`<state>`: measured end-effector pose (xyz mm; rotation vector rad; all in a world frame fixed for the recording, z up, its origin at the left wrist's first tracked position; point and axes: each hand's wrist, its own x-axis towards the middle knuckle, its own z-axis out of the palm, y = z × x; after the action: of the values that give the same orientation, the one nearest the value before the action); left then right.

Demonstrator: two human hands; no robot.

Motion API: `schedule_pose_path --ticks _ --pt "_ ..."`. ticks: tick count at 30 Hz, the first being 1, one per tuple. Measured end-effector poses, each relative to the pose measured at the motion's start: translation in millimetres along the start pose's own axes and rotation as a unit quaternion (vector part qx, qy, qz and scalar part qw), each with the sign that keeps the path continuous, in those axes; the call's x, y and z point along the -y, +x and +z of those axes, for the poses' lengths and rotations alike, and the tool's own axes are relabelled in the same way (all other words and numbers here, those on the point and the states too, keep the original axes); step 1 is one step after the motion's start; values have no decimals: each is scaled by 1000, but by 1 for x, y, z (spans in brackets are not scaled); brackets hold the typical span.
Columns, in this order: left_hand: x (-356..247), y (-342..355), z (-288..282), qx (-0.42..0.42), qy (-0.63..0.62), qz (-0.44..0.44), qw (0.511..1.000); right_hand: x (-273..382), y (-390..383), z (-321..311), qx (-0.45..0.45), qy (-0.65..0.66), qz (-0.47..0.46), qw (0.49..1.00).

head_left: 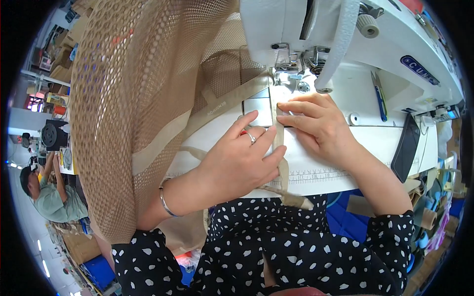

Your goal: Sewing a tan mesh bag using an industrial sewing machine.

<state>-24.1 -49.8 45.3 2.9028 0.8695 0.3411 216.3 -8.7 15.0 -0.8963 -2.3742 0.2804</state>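
A narrow beige fabric strip (278,140) runs from under the presser foot of a white sewing machine (419,39) toward me, its loose end drooping over the table's front edge. My left hand (239,155), with a ring and a bangle, lies along the strip's left side, fingers apart, fingertips touching it. From the right, my right hand (323,123) rests its stretched fingertips on the strip's edge, close below the needle area. Its thumb is partly hidden. Beige mesh fabric (118,98) with a wide band (222,106) drapes over my left forearm and reaches the presser foot.
Scissors (380,101) with blue handles and a white bobbin (354,119) lie right of the needle. A black flat case (406,148) sits at the table's right. A printed ruler scale (316,176) follows the front edge. Another person (57,195) works far left.
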Motion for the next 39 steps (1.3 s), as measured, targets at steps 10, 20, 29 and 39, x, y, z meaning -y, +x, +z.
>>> schedule_pose_path --ticks 10,20,29,39 --pt "-1 1 -1 -7 27 2 1000 -1 0 0 5 4 1 1000" --pt "1 -1 -2 -2 31 14 999 1 1 0 8 0 1 1000" --pt "3 -2 -3 8 28 20 999 1 1 0 9 -3 0 1000" --pt "4 -2 -4 11 36 25 999 2 1 -1 11 -6 0 1000"
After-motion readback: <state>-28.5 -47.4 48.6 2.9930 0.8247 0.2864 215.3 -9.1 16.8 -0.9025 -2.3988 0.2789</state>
